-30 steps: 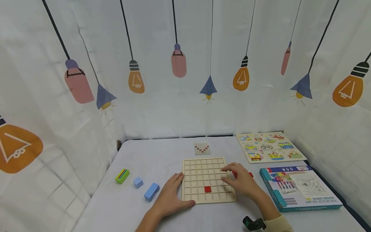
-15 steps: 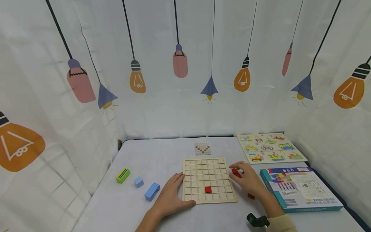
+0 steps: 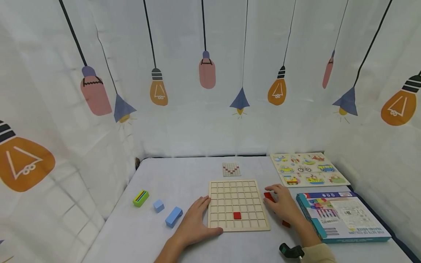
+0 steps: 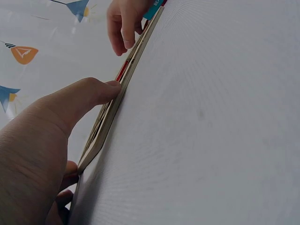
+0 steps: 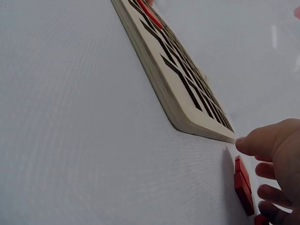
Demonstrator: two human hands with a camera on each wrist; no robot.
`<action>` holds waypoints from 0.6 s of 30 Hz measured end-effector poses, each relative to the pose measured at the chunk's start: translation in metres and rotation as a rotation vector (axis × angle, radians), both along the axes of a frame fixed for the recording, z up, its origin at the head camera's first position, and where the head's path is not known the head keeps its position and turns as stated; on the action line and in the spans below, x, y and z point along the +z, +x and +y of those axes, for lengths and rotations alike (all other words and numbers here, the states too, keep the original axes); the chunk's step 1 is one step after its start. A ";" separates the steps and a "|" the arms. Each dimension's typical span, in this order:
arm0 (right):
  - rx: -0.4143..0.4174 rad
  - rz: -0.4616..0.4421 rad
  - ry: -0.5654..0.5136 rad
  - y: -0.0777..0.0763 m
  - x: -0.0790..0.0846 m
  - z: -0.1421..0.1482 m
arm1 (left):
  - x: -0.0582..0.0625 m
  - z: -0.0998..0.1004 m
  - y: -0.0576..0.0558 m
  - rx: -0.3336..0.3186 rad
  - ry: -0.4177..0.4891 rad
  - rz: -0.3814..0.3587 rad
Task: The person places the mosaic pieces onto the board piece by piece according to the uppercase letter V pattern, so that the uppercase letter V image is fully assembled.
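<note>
A wooden grid board [image 3: 230,199] lies on the white cloth with one red square tile [image 3: 237,215] in a cell near its front. My left hand [image 3: 197,223] holds the board's front left corner, its thumb at the front edge and its fingers along the left side. Right of the board, my right hand [image 3: 283,204] is spread around a red tile [image 3: 269,197], thumb and fingertips apart. Another red tile [image 3: 286,223] lies by that wrist. In the right wrist view, the thumb is near the board's corner and the fingers are close beside several red tiles [image 5: 243,190].
A small pattern card [image 3: 231,169] lies behind the board. To the left are a green striped block [image 3: 140,198] and two blue blocks [image 3: 173,217]. On the right lie a flat box [image 3: 345,217] and a picture puzzle board [image 3: 309,169].
My right hand has moved right, from over the board's right edge to the red tiles beside it. The left hand stays at the board's corner.
</note>
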State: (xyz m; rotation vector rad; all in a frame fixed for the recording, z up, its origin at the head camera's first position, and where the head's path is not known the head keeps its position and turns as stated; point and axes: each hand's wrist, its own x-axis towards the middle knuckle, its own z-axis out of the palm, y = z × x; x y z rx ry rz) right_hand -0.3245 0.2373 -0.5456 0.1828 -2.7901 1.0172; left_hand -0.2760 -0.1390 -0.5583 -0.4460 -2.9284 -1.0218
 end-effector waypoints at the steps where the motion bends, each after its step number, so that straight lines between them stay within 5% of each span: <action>1: -0.003 0.000 0.005 -0.001 -0.001 0.000 | 0.000 0.000 0.000 0.000 0.001 0.000; 18: 0.005 0.028 0.089 -0.006 -0.009 -0.001 | 0.001 -0.001 0.000 -0.007 0.001 0.002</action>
